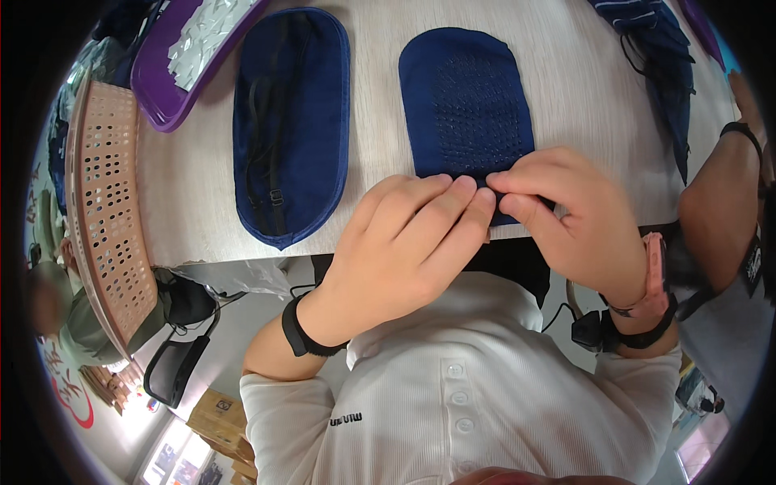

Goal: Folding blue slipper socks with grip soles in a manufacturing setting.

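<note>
A dark blue oval fabric pad [465, 97] with a grid of small dots lies on the pale wooden table [190, 186]. My left hand [396, 250], with a black wristband, and my right hand [566, 222], with a pink watch, meet at the pad's near edge. The fingertips of both pinch that edge, which is hidden under them. To the left lies a second dark blue oval piece [291, 121] with black straps across it, untouched.
A purple tray [166, 97] holding white pieces stands at the back left. A peach perforated basket [105, 210] stands at the table's left end. A heap of dark blue fabric [659, 48] lies at the back right. Another person's arm [719, 202] rests at the right.
</note>
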Tool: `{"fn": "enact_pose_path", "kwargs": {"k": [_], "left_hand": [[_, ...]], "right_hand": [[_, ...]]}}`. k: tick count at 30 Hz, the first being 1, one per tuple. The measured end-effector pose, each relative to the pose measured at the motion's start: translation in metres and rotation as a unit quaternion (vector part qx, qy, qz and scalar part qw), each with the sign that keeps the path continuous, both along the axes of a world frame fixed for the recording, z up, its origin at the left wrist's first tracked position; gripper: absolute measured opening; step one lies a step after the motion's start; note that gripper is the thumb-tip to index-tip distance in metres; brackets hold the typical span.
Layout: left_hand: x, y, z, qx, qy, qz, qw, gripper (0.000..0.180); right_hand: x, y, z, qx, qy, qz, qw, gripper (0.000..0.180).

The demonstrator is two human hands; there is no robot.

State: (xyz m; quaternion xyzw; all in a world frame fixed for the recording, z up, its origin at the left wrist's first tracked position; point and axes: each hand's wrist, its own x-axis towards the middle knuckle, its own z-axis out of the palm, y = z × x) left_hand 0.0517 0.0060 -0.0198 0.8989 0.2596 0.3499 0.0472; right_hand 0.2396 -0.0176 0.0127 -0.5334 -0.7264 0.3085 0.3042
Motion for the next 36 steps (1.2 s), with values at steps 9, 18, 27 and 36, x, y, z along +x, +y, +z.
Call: {"fn": "enact_pose_path", "kwargs": {"k": [9, 18, 27, 36], "left_hand": [[0.005, 0.010, 0.014, -0.108, 0.021, -0.007, 0.994, 0.029], [0.002, 0.005, 0.022, -0.224, 0.057, -0.011, 0.973, 0.020], [-0.001, 0.006, 0.007, -0.018, 0.003, 0.020, 1.000, 0.026], [-0.002, 0.007, 0.007, -0.069, 0.018, -0.013, 0.997, 0.033]], "right_hand": [[0.007, -0.008, -0.019, 0.261, -0.136, 0.065, 0.954, 0.025], [0.001, -0.008, -0.011, 0.151, -0.060, 0.049, 0.985, 0.024], [0.002, 0.002, -0.003, 0.018, 0.007, 0.011, 1.000, 0.017], [0.001, -0.001, -0.004, 0.062, -0.020, 0.010, 0.998, 0.013]]}}
